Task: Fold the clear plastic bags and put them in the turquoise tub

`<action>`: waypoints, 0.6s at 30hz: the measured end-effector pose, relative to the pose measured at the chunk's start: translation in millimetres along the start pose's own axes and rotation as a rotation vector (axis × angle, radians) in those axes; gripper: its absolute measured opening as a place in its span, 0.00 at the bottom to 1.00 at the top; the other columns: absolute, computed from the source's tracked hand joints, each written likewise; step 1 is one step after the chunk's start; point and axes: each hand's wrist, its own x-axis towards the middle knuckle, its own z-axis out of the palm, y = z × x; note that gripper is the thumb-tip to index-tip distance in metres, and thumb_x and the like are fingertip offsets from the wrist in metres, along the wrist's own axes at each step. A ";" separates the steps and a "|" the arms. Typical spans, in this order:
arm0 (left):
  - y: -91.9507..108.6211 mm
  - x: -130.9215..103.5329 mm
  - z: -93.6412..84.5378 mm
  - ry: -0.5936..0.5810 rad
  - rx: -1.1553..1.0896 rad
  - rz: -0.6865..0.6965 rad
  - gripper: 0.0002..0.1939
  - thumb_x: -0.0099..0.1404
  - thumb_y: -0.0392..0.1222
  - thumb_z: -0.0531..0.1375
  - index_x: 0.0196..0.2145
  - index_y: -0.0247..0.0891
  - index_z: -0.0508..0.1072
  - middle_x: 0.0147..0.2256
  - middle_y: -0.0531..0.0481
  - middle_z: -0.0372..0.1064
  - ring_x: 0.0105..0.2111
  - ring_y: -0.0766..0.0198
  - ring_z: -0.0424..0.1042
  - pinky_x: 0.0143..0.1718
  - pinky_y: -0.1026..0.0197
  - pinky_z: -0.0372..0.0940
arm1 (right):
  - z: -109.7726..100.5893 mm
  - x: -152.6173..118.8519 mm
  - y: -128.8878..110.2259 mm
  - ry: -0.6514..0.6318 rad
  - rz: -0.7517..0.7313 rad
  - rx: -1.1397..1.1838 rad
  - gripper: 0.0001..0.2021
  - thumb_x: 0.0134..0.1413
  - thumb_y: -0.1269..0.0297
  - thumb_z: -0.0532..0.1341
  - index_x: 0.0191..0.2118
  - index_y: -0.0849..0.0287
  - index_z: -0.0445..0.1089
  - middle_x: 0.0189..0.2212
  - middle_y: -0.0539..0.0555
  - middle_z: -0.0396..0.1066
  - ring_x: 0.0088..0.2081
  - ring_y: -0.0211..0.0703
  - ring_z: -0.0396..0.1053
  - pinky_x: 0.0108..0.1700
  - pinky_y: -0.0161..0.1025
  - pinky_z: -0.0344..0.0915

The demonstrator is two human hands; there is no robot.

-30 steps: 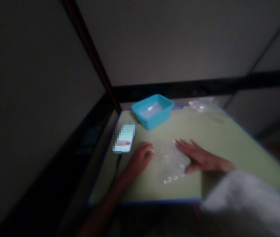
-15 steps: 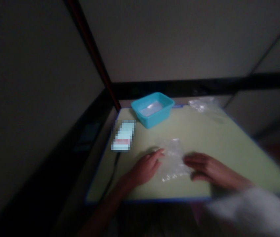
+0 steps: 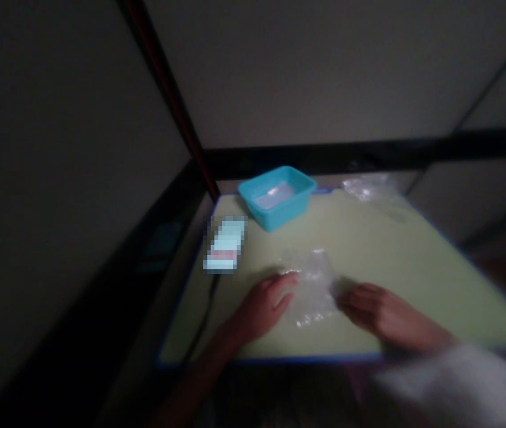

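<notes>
A clear plastic bag (image 3: 313, 288) lies flat on the pale yellow-green table (image 3: 368, 244), near its front edge. My left hand (image 3: 267, 303) rests at the bag's left side, thumb apart from the fingers, fingertips on the plastic. At the bag's right edge is my right hand (image 3: 375, 309), its fingers bent and held close together. Whether those fingertips pinch the plastic is too dim and blurred to make out.
A turquoise basket (image 3: 279, 217) with something pale inside stands at the back left. Left of the bag lies a blurred-out phone (image 3: 227, 244) with a dark cable (image 3: 206, 315). More clear plastic (image 3: 366, 188) lies at the back right. Walls rise behind and left.
My right hand has shifted slightly right, and its thumb has drawn in against the fingers. My left hand and the bag have hardly moved.
</notes>
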 end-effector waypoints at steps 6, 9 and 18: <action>26.8 1.6 21.7 0.023 0.238 0.152 0.14 0.62 0.38 0.57 0.47 0.38 0.68 0.45 0.46 0.72 0.46 0.57 0.69 0.49 0.55 0.64 | 9.3 -6.9 -2.1 0.012 0.025 -0.009 0.10 0.61 0.73 0.53 0.39 0.63 0.71 0.33 0.56 0.73 0.34 0.45 0.69 0.37 0.45 0.64; 38.1 4.5 39.0 0.023 0.382 0.199 0.15 0.60 0.43 0.60 0.44 0.35 0.69 0.43 0.45 0.72 0.44 0.54 0.70 0.46 0.52 0.65 | 12.6 -9.3 -3.1 0.048 0.085 0.013 0.10 0.62 0.70 0.52 0.36 0.62 0.71 0.30 0.56 0.72 0.32 0.44 0.69 0.36 0.44 0.64; 39.3 9.6 61.1 0.008 0.650 0.261 0.08 0.61 0.29 0.56 0.39 0.31 0.71 0.41 0.45 0.72 0.41 0.57 0.71 0.43 0.56 0.67 | 13.4 -7.2 4.6 0.152 0.076 0.079 0.08 0.60 0.68 0.56 0.41 0.63 0.70 0.35 0.58 0.74 0.36 0.44 0.70 0.38 0.43 0.68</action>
